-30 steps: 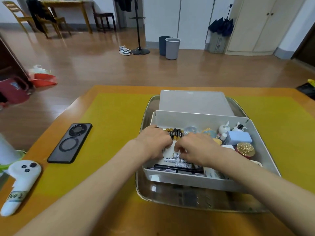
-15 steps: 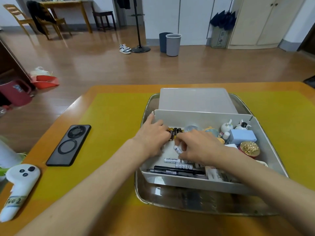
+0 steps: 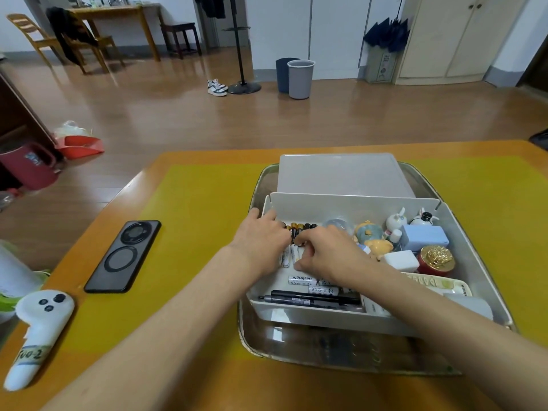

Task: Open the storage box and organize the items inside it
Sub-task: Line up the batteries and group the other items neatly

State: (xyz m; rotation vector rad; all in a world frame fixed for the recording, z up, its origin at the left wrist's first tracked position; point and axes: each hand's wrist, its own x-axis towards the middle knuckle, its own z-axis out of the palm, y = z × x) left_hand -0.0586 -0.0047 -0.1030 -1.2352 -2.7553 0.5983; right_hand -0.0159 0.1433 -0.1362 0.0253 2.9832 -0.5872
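Yellow-matted surface [image 3: 207,209] is carrying a steel tray [image 3: 296,351] holding the open storage box [image 3: 355,203]. Left hand [image 3: 261,241] is lying over batteries [image 3: 299,229]; right hand [image 3: 329,253], fingers curled, grasp unclear.

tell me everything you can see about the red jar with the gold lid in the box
The red jar is small and round, with a glossy red body and an ornate gold lid that looks like embossed metal. It stands upright with its lid on, near the right wall of the storage box. It sits just in front of a light blue box and right of a white case, close to both; contact is unclear. Neither hand touches it.
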